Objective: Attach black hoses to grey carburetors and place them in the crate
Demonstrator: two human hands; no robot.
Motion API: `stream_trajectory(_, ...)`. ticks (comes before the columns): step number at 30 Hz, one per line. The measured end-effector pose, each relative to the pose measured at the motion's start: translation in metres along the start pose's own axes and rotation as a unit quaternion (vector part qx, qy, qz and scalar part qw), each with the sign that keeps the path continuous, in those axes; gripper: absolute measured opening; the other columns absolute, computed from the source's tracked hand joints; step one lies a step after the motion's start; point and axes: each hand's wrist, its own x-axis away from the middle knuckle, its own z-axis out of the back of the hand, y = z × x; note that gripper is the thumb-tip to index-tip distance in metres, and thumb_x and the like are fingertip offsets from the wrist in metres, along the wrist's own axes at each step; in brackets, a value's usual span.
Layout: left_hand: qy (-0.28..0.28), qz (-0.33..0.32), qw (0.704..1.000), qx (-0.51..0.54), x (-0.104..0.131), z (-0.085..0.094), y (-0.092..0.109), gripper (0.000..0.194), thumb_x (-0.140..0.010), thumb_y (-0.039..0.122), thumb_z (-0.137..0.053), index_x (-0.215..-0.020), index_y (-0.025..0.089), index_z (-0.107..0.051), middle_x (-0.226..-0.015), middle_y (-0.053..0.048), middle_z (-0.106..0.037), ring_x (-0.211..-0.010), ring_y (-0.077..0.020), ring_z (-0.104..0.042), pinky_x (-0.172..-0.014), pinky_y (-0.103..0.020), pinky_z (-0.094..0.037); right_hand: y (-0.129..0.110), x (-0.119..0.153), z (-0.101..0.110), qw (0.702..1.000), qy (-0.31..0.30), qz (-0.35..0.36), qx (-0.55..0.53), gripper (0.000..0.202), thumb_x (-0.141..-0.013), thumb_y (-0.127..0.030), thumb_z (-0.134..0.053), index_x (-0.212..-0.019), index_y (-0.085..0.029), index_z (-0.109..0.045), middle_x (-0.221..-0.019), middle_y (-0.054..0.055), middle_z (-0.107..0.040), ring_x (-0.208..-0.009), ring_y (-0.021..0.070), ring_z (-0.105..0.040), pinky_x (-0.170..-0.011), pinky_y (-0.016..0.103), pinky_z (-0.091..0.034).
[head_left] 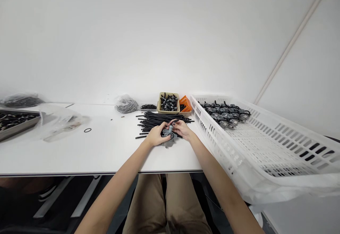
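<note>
A grey cast-metal carburetor (pixel 169 132) is held just above the white table by my left hand (pixel 155 135), whose fingers and thumb wrap its left side. My right hand (pixel 182 128) is closed at its upper right, pinching a short black rubber hose (pixel 174 121) close to the metal body. The fingers partly hide where hose and carburetor meet. Right behind both hands lies a pile of long black rubber tubes (pixel 151 120).
At right a large white plastic crate (pixel 223 156) holds rows of carburetors (pixel 225 113). Behind the tubes stand a beige bin (pixel 159 107) of black parts and an orange basket (pixel 187 103). Leftward lie a black ring (pixel 87 130), plastic bags (pixel 126 103) and a metal tray (pixel 20 129).
</note>
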Motion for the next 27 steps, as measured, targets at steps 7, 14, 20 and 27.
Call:
stream_trajectory(7,0.007,-0.01,1.0,0.005,0.0,-0.0005,-0.0016,0.041,-0.075,0.042,-0.063,-0.109,0.023,-0.051,-0.099,-0.003,-0.067,-0.086,-0.0236,-0.064,-0.076,-0.03,-0.045,-0.0016,0.0,-0.0026,1.0,0.018,-0.017,0.004,0.036,-0.057,-0.036,-0.086,-0.08,-0.016,-0.067,-0.081,0.002,-0.068,-0.081,0.0161,-0.068,-0.082,0.03,-0.052)
stream_trajectory(14,-0.001,-0.006,1.0,0.004,-0.0006,0.0,-0.0013,0.04,-0.075,0.042,-0.062,-0.108,0.023,-0.051,-0.097,-0.003,-0.067,-0.086,-0.0233,-0.064,-0.076,-0.03,-0.045,-0.0026,-0.0013,-0.0061,1.0,0.02,-0.009,0.004,0.036,-0.055,-0.034,-0.087,-0.074,-0.016,-0.062,-0.07,-0.003,-0.064,-0.072,0.014,-0.067,-0.075,0.027,-0.051)
stream_trajectory(20,0.002,-0.011,1.0,-0.004,0.0001,0.0002,-0.0018,0.04,-0.074,0.042,-0.062,-0.108,0.023,-0.05,-0.096,-0.002,-0.067,-0.084,-0.0233,-0.064,-0.075,-0.03,-0.045,-0.0027,-0.001,-0.0081,1.0,0.008,0.016,0.016,0.035,-0.058,-0.036,-0.085,-0.076,-0.015,-0.064,-0.07,-0.002,-0.065,-0.07,0.0139,-0.066,-0.071,0.026,-0.051)
stream_trajectory(27,0.007,-0.013,1.0,-0.008,0.0,-0.0006,-0.0022,0.039,-0.075,0.042,-0.062,-0.106,0.023,-0.05,-0.097,-0.003,-0.067,-0.084,-0.0236,-0.064,-0.073,-0.03,-0.045,0.0004,-0.0023,-0.0052,1.0,0.012,0.02,0.0,0.034,-0.058,-0.037,-0.085,-0.078,-0.016,-0.069,-0.075,0.001,-0.068,-0.072,0.016,-0.067,-0.072,0.028,-0.052)
